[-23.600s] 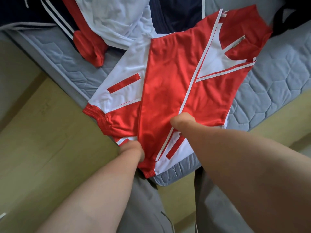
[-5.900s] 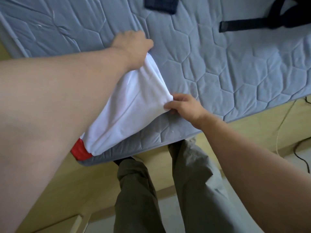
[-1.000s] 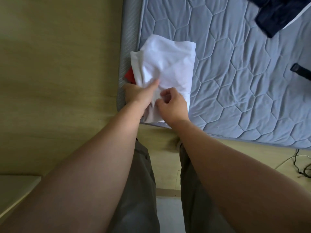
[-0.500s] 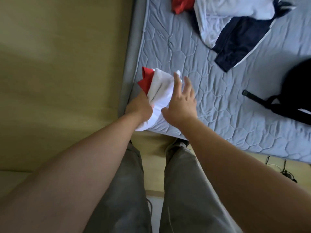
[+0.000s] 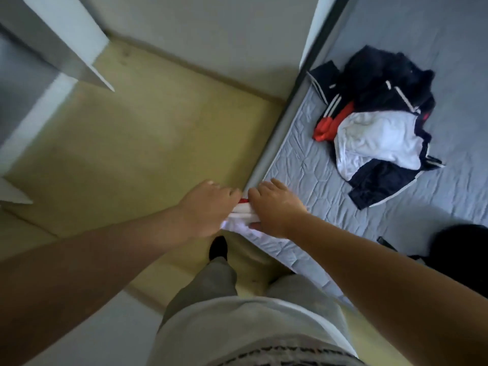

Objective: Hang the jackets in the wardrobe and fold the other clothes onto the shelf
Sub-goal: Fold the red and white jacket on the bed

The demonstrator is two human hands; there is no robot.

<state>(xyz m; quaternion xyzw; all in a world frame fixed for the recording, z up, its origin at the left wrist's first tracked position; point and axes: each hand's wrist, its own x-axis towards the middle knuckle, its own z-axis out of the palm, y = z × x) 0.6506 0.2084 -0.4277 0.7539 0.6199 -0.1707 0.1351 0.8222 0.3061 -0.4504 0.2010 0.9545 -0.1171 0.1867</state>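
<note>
A folded red and white garment (image 5: 241,216) is held between my two hands, lifted just off the corner of the grey quilted mattress (image 5: 303,165). My left hand (image 5: 208,207) grips its left side and my right hand (image 5: 274,207) grips its right side; most of the bundle is hidden between them. Farther back on the mattress lies a heap of clothes (image 5: 380,122): a navy jacket with white stripes, a white garment and a red piece.
Yellow-green floor (image 5: 132,154) stretches to the left. White panels with sharp edges, seemingly wardrobe doors (image 5: 66,54), stand at the upper left. A black bag (image 5: 464,249) sits on the mattress at the right edge. My legs and a dark shoe (image 5: 218,247) are below.
Both hands have closed round the folded garment and lifted it off the mattress corner. My view has swung left, bringing the floor and white panels into sight.
</note>
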